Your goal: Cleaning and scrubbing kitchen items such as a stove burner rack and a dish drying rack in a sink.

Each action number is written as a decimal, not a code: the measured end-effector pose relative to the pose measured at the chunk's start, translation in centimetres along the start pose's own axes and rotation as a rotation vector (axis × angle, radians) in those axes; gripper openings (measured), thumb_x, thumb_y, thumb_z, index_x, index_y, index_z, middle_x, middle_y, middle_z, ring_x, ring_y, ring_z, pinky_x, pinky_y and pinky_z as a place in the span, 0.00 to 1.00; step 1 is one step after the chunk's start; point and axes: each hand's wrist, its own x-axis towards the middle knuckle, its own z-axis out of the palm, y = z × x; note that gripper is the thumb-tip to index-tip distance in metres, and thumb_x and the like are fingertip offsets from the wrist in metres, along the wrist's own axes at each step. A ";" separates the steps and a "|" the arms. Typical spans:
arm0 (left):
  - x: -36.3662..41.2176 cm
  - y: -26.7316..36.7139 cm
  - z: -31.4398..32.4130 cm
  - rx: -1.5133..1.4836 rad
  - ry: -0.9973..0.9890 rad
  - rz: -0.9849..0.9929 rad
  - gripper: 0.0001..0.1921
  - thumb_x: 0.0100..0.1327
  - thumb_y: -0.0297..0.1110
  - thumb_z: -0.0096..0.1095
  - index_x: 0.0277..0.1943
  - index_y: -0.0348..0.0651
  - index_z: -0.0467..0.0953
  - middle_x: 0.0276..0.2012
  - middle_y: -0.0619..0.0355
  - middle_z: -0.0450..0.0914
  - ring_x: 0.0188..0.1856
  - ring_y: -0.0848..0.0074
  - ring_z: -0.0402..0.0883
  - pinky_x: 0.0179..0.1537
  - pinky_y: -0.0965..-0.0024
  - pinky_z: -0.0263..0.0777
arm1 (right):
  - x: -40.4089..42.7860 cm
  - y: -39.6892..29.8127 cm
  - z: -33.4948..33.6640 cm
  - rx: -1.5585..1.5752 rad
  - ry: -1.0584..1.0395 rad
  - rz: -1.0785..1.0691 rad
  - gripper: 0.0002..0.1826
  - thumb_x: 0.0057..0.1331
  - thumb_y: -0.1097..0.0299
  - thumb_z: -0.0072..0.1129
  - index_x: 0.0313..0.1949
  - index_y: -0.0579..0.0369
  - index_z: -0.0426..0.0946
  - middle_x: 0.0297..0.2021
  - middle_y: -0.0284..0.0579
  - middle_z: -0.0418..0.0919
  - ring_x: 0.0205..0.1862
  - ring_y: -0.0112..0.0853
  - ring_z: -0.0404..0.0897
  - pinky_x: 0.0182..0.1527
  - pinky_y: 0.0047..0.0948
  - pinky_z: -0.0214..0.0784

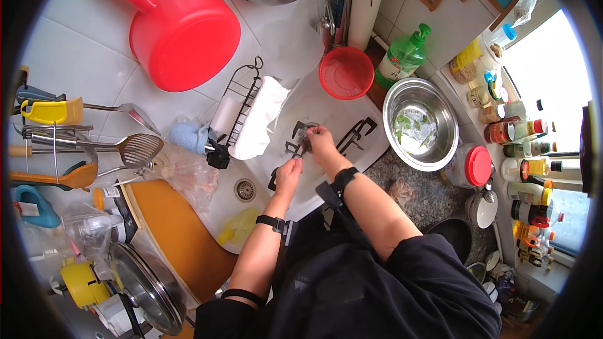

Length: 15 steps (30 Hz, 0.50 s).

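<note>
Over a white sink, both my hands are close together. My left hand pinches the near end of a small dark metal piece, which looks like part of a black stove grate. Just right of it and further from me, my right hand has its fingers closed on a greyish scrubber, probably steel wool, pressed against that piece. Another black grate piece lies in the basin to the right. A dark end shows beside my left hand; whether it belongs to the held piece I cannot tell.
A red strainer sits at the sink's far corner. Right of the sink stand a metal basin with green leaves and a green pump bottle. A wire rack with a white cloth is left; an orange-brown board stands nearer.
</note>
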 end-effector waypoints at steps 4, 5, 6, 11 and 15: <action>0.2 0.4 -0.1 0.084 -0.003 0.089 0.21 0.81 0.44 0.58 0.30 0.41 0.76 0.21 0.69 0.69 0.25 0.85 0.64 0.28 0.74 0.59 | 0.9 0.4 -0.3 0.210 -0.054 0.132 0.05 0.77 0.74 0.59 0.47 0.55 0.72 0.38 0.42 0.78 0.34 0.33 0.80 0.40 0.37 0.83; 0.7 0.5 0.0 0.079 0.000 0.071 0.21 0.81 0.44 0.58 0.30 0.41 0.76 0.21 0.69 0.69 0.25 0.85 0.64 0.28 0.74 0.59 | 0.4 1.1 -0.4 0.113 -0.079 0.039 0.04 0.77 0.73 0.60 0.47 0.55 0.73 0.36 0.40 0.78 0.34 0.31 0.79 0.38 0.35 0.81; 1.1 -0.1 -0.2 0.074 0.018 0.044 0.21 0.81 0.44 0.58 0.31 0.41 0.77 0.21 0.69 0.69 0.25 0.85 0.64 0.29 0.74 0.59 | -1.1 1.9 0.5 -0.076 -0.105 -0.120 0.05 0.76 0.72 0.60 0.47 0.56 0.74 0.34 0.39 0.78 0.33 0.29 0.79 0.37 0.33 0.79; 1.4 -1.2 -0.6 -0.214 0.060 -0.089 0.19 0.80 0.40 0.57 0.34 0.36 0.80 0.25 0.60 0.77 0.28 0.78 0.72 0.33 0.67 0.67 | -4.9 1.7 2.1 -0.299 -0.095 -0.315 0.06 0.75 0.71 0.63 0.46 0.58 0.77 0.32 0.38 0.81 0.33 0.25 0.78 0.35 0.30 0.74; 1.4 -0.3 0.0 -0.141 0.049 -0.052 0.19 0.80 0.42 0.58 0.33 0.37 0.79 0.23 0.60 0.74 0.27 0.78 0.70 0.31 0.68 0.65 | -1.4 2.1 1.2 -0.316 -0.020 -0.295 0.07 0.74 0.70 0.64 0.46 0.59 0.78 0.34 0.40 0.83 0.34 0.28 0.80 0.37 0.31 0.75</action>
